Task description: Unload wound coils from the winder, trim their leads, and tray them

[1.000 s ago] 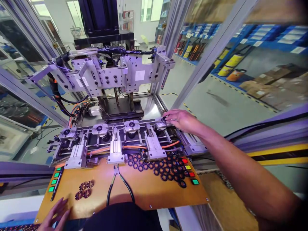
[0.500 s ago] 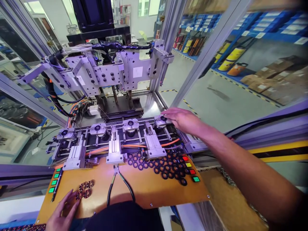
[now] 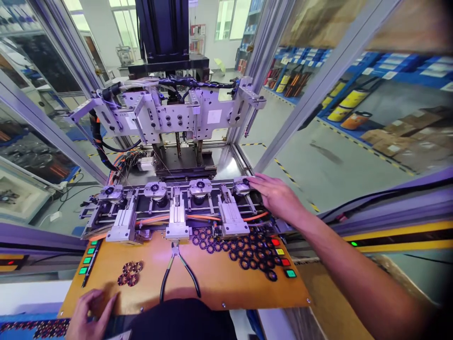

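Note:
My right hand [image 3: 281,198] reaches to the far right end of the machine, its fingers stretched over the rightmost metal holder [image 3: 242,187]. A dark ring part [image 3: 246,181] sits on top there, partly under the fingertips. My left hand [image 3: 88,314] hovers at the board's near left edge, thumb and fingers apart, with nothing seen between them. Just beyond it lies a small group of copper-wound rings [image 3: 132,280] on the orange-brown board [image 3: 152,293]. The three other holders, such as the second from left [image 3: 155,190], each carry a dark ring.
Pliers [image 3: 174,252] with black handles lie mid-board. Many dark rings [image 3: 244,264] crowd its right side, near coloured buttons [image 3: 286,262]. A black pen [image 3: 91,264] rests by green buttons at left. Behind stands a wide metal machine head [image 3: 177,115]; aluminium posts [image 3: 269,141] frame the station.
The camera view has shifted, moving the machine right in the picture. My left hand has drawn back from the copper-wound rings. My right hand stays at the rightmost holder, fingers now farther over it.

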`<state>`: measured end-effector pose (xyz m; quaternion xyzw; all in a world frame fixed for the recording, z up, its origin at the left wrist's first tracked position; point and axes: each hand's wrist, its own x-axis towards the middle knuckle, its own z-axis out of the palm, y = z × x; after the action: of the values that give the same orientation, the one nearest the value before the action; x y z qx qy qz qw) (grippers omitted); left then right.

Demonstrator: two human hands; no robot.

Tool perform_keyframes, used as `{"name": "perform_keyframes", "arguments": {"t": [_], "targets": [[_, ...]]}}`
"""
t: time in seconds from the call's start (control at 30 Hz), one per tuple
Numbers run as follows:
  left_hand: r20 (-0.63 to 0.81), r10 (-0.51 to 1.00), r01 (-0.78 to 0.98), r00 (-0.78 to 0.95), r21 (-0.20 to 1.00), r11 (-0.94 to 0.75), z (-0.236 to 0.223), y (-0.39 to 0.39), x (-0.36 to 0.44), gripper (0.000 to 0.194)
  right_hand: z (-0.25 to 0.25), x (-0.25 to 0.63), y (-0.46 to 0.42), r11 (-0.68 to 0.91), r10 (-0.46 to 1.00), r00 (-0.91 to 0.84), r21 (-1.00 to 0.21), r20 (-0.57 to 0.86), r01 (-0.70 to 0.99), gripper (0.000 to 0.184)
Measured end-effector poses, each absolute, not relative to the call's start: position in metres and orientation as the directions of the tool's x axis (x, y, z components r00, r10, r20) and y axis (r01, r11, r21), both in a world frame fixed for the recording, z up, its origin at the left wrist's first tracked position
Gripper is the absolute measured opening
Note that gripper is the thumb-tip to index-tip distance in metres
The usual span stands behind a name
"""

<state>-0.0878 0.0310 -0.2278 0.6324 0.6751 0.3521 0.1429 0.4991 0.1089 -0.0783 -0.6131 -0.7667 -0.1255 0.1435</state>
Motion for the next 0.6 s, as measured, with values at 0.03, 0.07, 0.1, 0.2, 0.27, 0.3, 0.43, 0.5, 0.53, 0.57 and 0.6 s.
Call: {"name": "perform_keyframes", "arguments": {"t": [0.03, 0.07, 0.1, 0.2, 0.27, 0.3, 0.43, 0.5, 0.53, 0.57, 0.6], "targets": [[0.245, 0.951, 0.758, -0.188, 0.652, -0.017, -0.23, 0.027, -0.089, 0.052, -0.08, 0.499, 0.109, 0.213, 0.903, -0.203, 0.014, 0.378, 0.977, 0.048], [0.23, 0.948, 0.752, -0.218, 0.659, 0.013, -0.232, 0.024, -0.089, 0.052, -0.082, 0.498, 0.11, 0.212, 0.902, -0.2, 0.012, 0.382, 0.977, 0.048], [0.217, 0.946, 0.741, -0.241, 0.67, 0.035, -0.235, 0.022, -0.087, 0.053, -0.084, 0.498, 0.112, 0.211, 0.901, -0.198, 0.009, 0.387, 0.977, 0.046], [0.227, 0.943, 0.703, -0.244, 0.711, 0.011, -0.242, 0.024, -0.075, 0.062, -0.083, 0.495, 0.116, 0.21, 0.89, -0.191, 0.0, 0.415, 0.978, 0.039], [0.227, 0.948, 0.685, -0.222, 0.729, -0.014, -0.246, 0.03, -0.065, 0.068, -0.076, 0.491, 0.114, 0.189, 0.871, -0.164, -0.008, 0.463, 0.982, 0.037], [0.221, 0.95, 0.673, -0.219, 0.739, -0.017, -0.247, 0.033, -0.06, 0.07, -0.071, 0.488, 0.109, 0.168, 0.854, -0.138, -0.014, 0.502, 0.986, 0.038], [0.159, 0.959, 0.61, -0.233, 0.792, 0.017, -0.251, 0.044, -0.05, 0.075, -0.058, 0.464, 0.056, 0.049, 0.731, 0.003, -0.057, 0.683, 0.997, 0.042], [0.137, 0.96, 0.582, -0.244, 0.813, 0.032, -0.251, 0.046, -0.047, 0.075, -0.071, 0.452, 0.014, 0.007, 0.654, 0.06, -0.085, 0.754, 0.996, 0.047], [0.137, 0.958, 0.571, -0.251, 0.82, 0.033, -0.25, 0.047, -0.046, 0.073, -0.085, 0.45, -0.008, -0.007, 0.619, 0.08, -0.097, 0.781, 0.995, 0.049], [0.144, 0.956, 0.564, -0.257, 0.825, 0.027, -0.248, 0.047, -0.045, 0.07, -0.103, 0.45, -0.028, -0.043, 0.6, 0.121, -0.119, 0.791, 0.992, 0.051], [0.154, 0.954, 0.56, -0.258, 0.828, 0.018, -0.245, 0.047, -0.045, 0.066, -0.123, 0.453, -0.046, -0.12, 0.605, 0.189, -0.146, 0.774, 0.982, 0.053]]}}
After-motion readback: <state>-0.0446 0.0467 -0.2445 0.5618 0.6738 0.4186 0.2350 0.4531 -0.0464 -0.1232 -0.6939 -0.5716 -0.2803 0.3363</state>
